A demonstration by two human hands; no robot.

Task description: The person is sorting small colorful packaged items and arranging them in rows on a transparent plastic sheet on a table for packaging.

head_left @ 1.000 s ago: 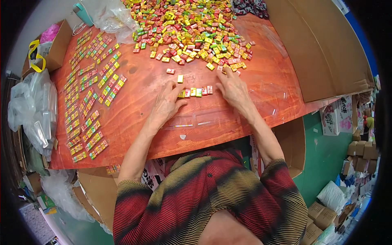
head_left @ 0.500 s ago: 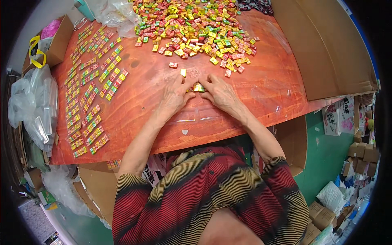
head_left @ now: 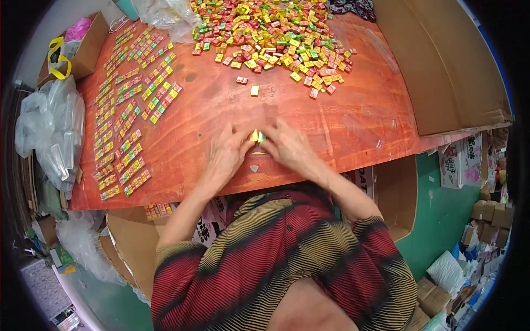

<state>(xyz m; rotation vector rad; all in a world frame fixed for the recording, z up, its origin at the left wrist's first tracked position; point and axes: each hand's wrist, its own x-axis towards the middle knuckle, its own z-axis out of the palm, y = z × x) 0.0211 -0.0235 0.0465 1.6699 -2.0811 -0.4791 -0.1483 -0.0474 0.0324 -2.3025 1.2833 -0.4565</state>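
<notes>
Near the table's front edge, my left hand (head_left: 227,151) and my right hand (head_left: 290,148) face each other. Their fingertips close from both sides on a short row of small yellow and green boxes (head_left: 256,136). Fingers and motion blur hide part of that row. Beyond my hands a single yellow box (head_left: 254,90) lies alone, with a red box (head_left: 242,80) beside it. Farther back spreads a large heap of small red, yellow and green boxes (head_left: 276,41).
Rows of grouped boxes (head_left: 130,116) line the left of the reddish wooden table (head_left: 190,121). Clear plastic bags (head_left: 52,132) hang at its left edge. A large cardboard sheet (head_left: 441,66) stands along the right. An open carton (head_left: 395,193) sits below the front edge.
Both hands have drawn nearer to my body with the row of boxes between them. The lone yellow box, earlier right by my left fingers, now lies apart from them.
</notes>
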